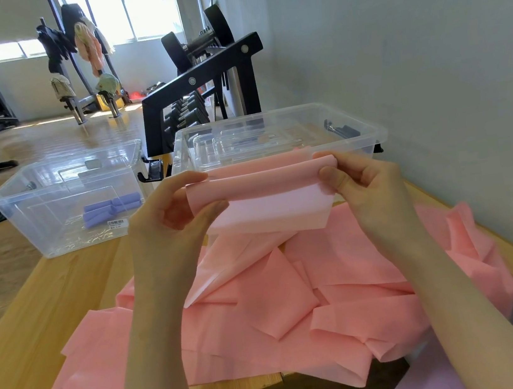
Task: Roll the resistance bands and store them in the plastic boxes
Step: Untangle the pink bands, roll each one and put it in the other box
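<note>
Both hands | left hand (pixel 172 212), right hand (pixel 358 176) | fingers pinch pink band (pixel 260 184) ends

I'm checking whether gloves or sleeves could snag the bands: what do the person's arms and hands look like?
Both are bare. The left hand and right hand wear no gloves, rings or watch, and no sleeve shows on either forearm up to the picture's edge. Nails look short and unpainted.

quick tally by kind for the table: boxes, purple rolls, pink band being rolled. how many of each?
Clear plastic boxes: 2, left box and right box
Rolled purple bands in the left box: about 3; they overlap, so the count is unsure
Pink band held by both hands: 1; loose pink heap below not countable
Total: about 6
</note>
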